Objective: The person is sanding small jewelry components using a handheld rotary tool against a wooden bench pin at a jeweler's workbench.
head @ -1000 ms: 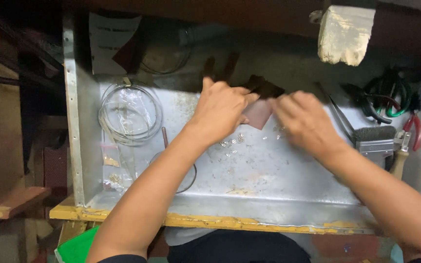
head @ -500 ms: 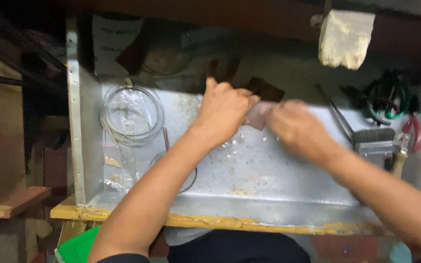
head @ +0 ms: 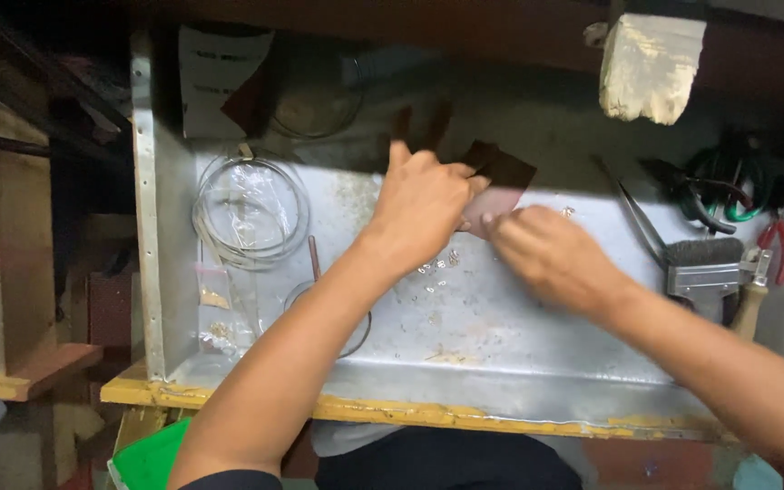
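Observation:
My left hand (head: 424, 204) is curled over the left edge of a small reddish-brown sheet (head: 501, 186) that lies on the metal tray (head: 519, 354). My right hand (head: 546, 259) has its fingertips pinched at the sheet's lower edge; the hand is blurred and I cannot tell what they hold. Several tiny pale bits (head: 437, 268) are scattered on the tray just below both hands.
A round clear dish (head: 249, 210) stands at the tray's left, small clear bags (head: 215, 308) below it. A brush (head: 705, 268), tweezers (head: 632, 213), red-handled pliers (head: 778, 245) and green wire (head: 728, 186) lie at the right. A pale block (head: 651, 63) hangs above.
My right hand has slid left, toward the left hand and the sheet's lower edge. The left hand has barely moved.

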